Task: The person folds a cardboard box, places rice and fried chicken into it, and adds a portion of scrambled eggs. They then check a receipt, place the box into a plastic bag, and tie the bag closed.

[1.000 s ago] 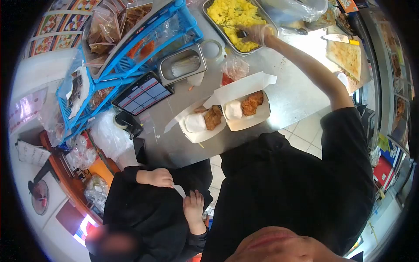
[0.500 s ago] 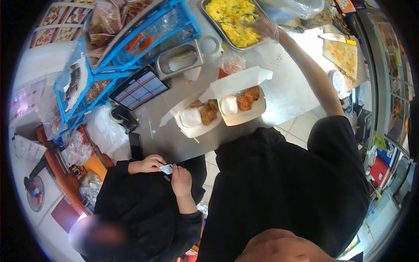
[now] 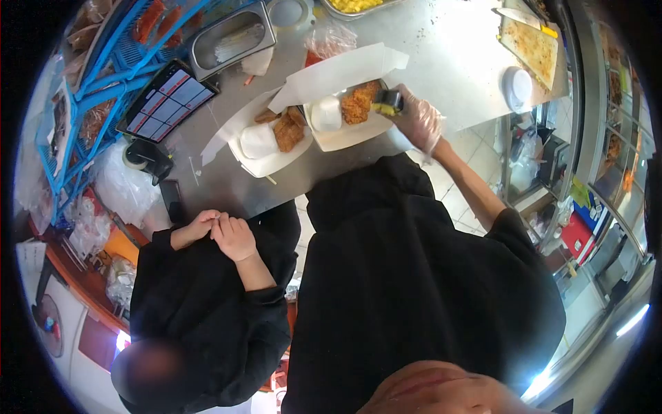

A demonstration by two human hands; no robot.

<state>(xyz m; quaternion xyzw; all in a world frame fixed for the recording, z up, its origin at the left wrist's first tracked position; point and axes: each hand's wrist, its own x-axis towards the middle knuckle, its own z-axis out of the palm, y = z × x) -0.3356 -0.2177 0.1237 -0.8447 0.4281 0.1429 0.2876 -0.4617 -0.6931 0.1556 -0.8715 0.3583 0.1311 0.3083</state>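
Observation:
My right hand [image 3: 422,124], in a clear plastic glove, is closed around a dark scoop [image 3: 388,103] with yellow food showing at its end. It is held at the right edge of an open white takeaway box [image 3: 358,136], which has fried chicken [image 3: 359,103] and a white mound, likely rice [image 3: 325,114], inside. To its left stands a second open box [image 3: 264,165] with brown fried pieces [image 3: 289,131] and another white mound [image 3: 258,141]. The scoop's handle is hidden by my fingers. My left hand is out of sight.
A metal tray of scrambled egg [image 3: 355,5] is cut off at the top. A co-worker's hands [image 3: 222,231] meet at the lower left. A tablet [image 3: 167,102], steel container [image 3: 232,41], blue racks [image 3: 117,76] and tape dispenser [image 3: 147,160] stand left; a knife [image 3: 527,22] lies upper right.
My right hand has come from the egg tray down to the right-hand box, bringing the scoop with yellow food. The view has shifted; the white item between the co-worker's hands is now mostly hidden.

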